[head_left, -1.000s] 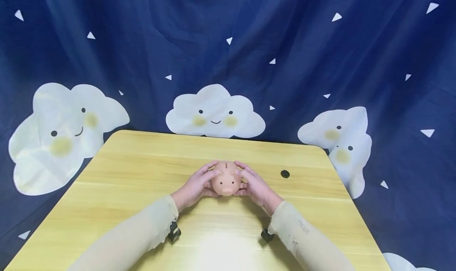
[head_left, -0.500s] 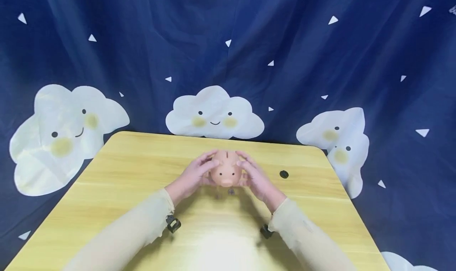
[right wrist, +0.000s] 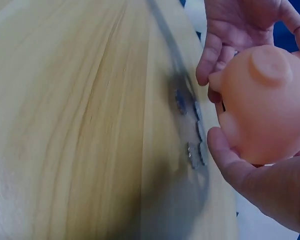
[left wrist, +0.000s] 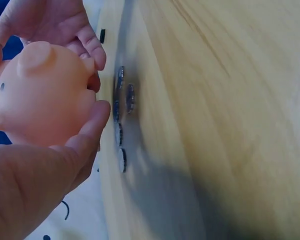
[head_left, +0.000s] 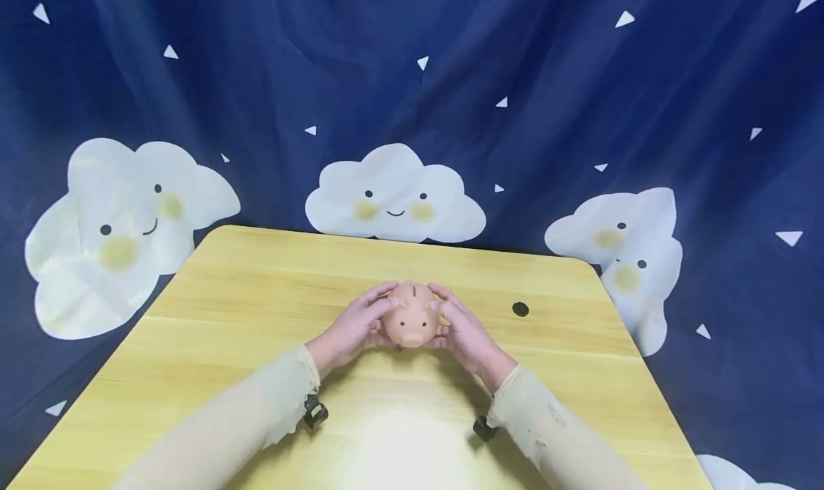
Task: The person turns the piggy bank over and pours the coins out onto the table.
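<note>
A pink piggy bank (head_left: 410, 315) faces me, its coin slot on top. My left hand (head_left: 352, 329) grips one side of it and my right hand (head_left: 468, 337) the other, thumbs near the ears and fingers round the lower sides. Both wrist views show the bank raised above the table. Beneath it lie several silvery coins (left wrist: 122, 160), close together on the wood. From the head view the bank and hands hide these coins. The underside of the bank is hidden.
A small black round piece (head_left: 520, 309) lies on the wooden table (head_left: 257, 282) to the right of the bank. Behind the table's far edge hangs a dark blue curtain (head_left: 360, 61) with white smiling clouds.
Both hands lifted the piggy bank half a second ago, with blurred coins showing beneath it. Since then it has come down, and the coins are out of sight in the head view.
</note>
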